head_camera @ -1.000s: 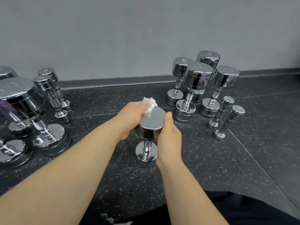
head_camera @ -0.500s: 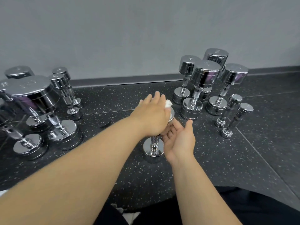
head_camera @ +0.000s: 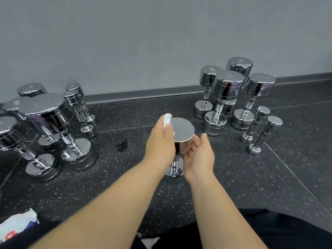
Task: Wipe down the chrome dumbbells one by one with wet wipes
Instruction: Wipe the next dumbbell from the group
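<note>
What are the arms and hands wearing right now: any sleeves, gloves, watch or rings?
Both are bare. The left hand and right hand have no gloves or visible rings; the left forearm and right forearm show no sleeve, watch or band up to the frame's edge. Dark clothing shows only at the bottom.

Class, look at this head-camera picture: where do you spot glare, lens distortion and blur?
Head view: bright streaks of glare run down the chrome dumbbells at right; head view: the baseboard bows and the dumbbells at left lean outward, wide-angle distortion; head view: the wet wipe in the left hand is softly blurred.
</note>
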A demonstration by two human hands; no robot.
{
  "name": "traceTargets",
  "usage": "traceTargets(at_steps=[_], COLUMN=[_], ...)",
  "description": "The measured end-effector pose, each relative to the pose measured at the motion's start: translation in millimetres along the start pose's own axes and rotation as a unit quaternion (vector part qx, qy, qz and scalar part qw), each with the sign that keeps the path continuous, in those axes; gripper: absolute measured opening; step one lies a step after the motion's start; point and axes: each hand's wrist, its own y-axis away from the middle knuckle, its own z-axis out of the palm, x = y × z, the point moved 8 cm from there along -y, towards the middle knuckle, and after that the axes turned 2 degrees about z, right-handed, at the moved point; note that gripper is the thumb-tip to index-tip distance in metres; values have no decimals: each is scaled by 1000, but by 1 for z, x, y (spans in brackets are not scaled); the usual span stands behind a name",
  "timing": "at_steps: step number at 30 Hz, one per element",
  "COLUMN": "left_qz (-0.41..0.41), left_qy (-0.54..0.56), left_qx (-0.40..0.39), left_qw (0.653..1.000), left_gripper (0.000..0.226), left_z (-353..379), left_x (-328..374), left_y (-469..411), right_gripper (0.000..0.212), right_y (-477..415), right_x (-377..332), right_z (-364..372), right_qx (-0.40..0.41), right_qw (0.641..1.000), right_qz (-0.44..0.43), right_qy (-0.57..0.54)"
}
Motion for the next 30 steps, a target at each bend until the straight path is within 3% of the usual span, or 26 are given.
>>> traceTargets(at_steps=[3, 7, 10, 14, 17, 19, 26, 28, 30], left_qz=[-88, -105, -105, -121, -158, -180, -194, -235, -262], left_qy=[195, 178, 140, 109, 145, 177, 216, 244, 338], left_qx=[39, 134, 155, 40, -53, -60, -29, -55, -65], left_qw=[976, 969, 972, 986, 975, 966, 956, 939, 901], left_gripper=[33, 19, 9, 5, 27, 38, 23, 22, 29], left_z=[10, -8, -20, -11, -6, -10, -1, 10, 14], left_x=[-25, -24, -25, -27, -28, -34, -47, -47, -40], left_y=[26, 43, 49, 46, 48, 44, 38, 46, 49], right_gripper=[42, 32, 29, 14, 9, 9, 20, 22, 20], right_y=[4, 16, 23, 33, 29, 24, 16, 16, 18], right_x=[1, 2, 8, 11, 11, 9, 17, 14, 13], right_z=[6, 2, -3, 3, -12, -16, -25, -31, -22], right_qx=[-12, -12, -20, -109, -78, -51, 44, 69, 22], right_qw=[1000, 1000, 997, 986, 988, 992, 995, 996, 998], right_qz=[6, 26, 51, 89, 109, 88, 33, 36, 55], right_qy=[-14, -8, 58, 93, 78, 75, 88, 37, -34])
